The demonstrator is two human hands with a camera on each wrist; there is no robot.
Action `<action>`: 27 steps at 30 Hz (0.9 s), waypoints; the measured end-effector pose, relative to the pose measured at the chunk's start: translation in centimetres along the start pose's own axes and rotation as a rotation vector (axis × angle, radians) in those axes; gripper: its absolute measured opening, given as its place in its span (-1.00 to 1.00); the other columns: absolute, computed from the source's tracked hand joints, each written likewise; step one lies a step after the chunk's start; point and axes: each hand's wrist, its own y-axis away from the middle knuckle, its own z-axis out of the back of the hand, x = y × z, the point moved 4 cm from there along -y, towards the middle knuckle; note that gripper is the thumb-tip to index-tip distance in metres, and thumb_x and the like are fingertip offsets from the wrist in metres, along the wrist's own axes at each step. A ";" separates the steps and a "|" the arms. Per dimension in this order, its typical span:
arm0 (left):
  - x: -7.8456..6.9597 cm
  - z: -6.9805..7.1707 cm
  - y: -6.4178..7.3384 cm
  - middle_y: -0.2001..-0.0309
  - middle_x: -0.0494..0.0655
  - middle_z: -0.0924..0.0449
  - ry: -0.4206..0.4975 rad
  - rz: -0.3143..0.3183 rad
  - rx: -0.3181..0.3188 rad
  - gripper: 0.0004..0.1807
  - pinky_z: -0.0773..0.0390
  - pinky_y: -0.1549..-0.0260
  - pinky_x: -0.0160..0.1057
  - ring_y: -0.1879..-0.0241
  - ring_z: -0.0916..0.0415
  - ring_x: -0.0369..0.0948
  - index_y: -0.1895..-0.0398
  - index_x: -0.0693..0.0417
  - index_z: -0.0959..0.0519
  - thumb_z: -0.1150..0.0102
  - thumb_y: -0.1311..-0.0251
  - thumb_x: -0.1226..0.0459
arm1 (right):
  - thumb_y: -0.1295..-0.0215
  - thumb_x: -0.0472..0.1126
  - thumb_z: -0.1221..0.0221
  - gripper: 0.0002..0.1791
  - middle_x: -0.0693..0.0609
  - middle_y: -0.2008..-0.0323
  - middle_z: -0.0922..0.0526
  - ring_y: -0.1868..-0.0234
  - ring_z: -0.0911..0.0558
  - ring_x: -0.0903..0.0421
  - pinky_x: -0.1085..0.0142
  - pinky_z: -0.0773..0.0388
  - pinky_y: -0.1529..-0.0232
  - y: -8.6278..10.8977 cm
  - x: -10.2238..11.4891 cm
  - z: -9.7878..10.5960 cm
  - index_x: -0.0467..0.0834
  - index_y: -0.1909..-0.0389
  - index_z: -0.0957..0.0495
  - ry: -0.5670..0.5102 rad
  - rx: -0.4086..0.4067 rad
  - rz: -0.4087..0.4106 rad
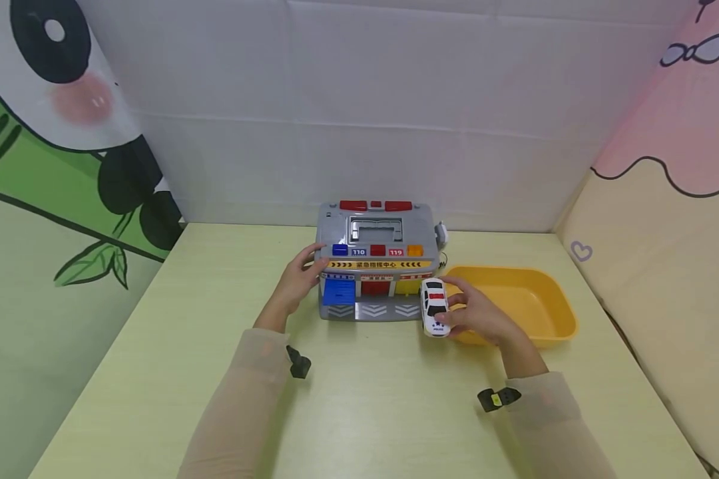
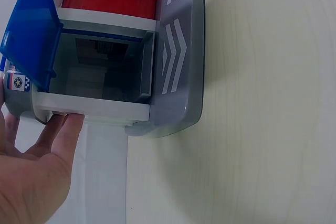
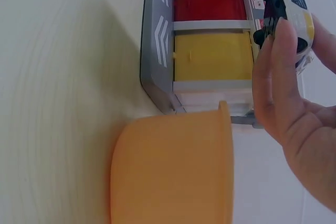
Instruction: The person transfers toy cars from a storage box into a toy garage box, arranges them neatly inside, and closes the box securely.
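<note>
A grey toy garage [image 1: 376,231] with blue, red and yellow doors stands on the table against the back wall. Its blue door [image 2: 32,30] is swung up, baring a hollow bay [image 2: 100,66]. The red door [image 3: 210,4] and yellow door [image 3: 212,57] are down. My left hand [image 1: 296,286] rests against the garage's left side, fingertips touching the wall beside the blue bay. In my right hand [image 1: 479,311], a white toy police car [image 1: 435,307] is gripped between thumb and fingers, just in front of the garage's right corner. The left wrist view does not show the car.
An orange-yellow plastic tub [image 1: 545,332] sits to the right of the garage, partly behind my right hand. A small grey and white part [image 1: 441,234] with a coiled cord hangs at the garage's right side. Printed cloth walls [image 1: 359,159] border the table [image 1: 359,412].
</note>
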 end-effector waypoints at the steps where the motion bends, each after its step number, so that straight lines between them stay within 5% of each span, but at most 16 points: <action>1: 0.0 0.0 0.0 -0.44 0.11 -0.10 -0.002 0.002 0.000 -0.47 -0.35 -0.18 -0.01 -0.36 -0.17 0.07 -0.43 -0.21 -0.28 -0.04 -0.43 0.05 | -0.17 -0.37 -0.34 -0.08 -0.32 0.04 -0.42 0.22 -0.59 -0.13 0.04 -0.64 0.28 -0.1 0.0 -0.1 -0.12 -0.48 -0.05 -0.001 0.004 0.002; 9: 0.0 0.0 0.0 -0.44 0.11 -0.10 -0.009 0.008 -0.004 -0.46 -0.35 -0.18 0.00 -0.37 -0.15 0.08 -0.43 -0.21 -0.27 -0.04 -0.42 0.05 | -0.16 -0.35 -0.36 -0.08 -0.31 0.04 -0.42 0.22 -0.59 -0.13 -0.15 -0.58 0.20 -0.5 -0.3 -1.5 -0.12 -0.47 -0.07 -0.004 0.047 0.016; 27: 0.3 -0.2 -0.3 -0.43 0.12 -0.12 -0.007 -0.020 0.010 -0.47 -0.36 -0.17 0.00 -0.33 -0.22 0.08 -0.42 -0.22 -0.28 -0.03 -0.43 0.04 | -0.14 -0.36 -0.36 -0.10 -0.32 0.00 -0.44 0.20 -0.60 -0.12 0.08 -0.65 0.33 -1.8 -0.8 -4.9 -0.15 -0.45 -0.09 -0.018 0.107 0.015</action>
